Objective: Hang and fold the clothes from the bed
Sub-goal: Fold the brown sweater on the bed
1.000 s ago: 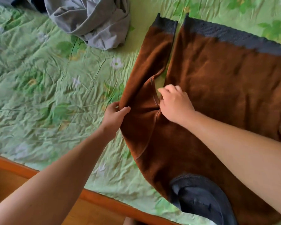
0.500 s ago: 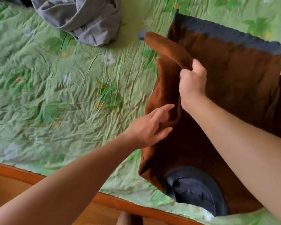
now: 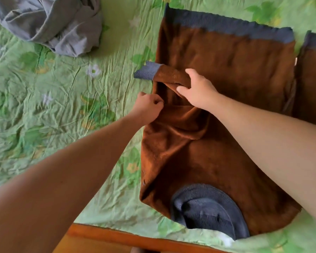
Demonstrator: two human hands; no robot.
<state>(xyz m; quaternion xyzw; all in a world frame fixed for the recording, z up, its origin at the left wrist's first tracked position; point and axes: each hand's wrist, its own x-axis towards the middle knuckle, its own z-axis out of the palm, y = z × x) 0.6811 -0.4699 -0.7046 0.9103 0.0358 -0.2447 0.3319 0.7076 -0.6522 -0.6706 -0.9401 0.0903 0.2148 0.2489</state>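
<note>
1 sleeve [image 3: 171,77] of the brown sweater [image 3: 226,61] folded in, right hand [image 3: 199,90] gripping it, left hand [image 3: 150,105] pinching the sweater's side; grey garment [image 3: 53,24] unfolded.

No writing, brand, number or sign is showing legibly anywhere. A small white tag [image 3: 296,61] is peeking out at the right edge of the brown sweater [image 3: 226,57], too small to read.
</note>
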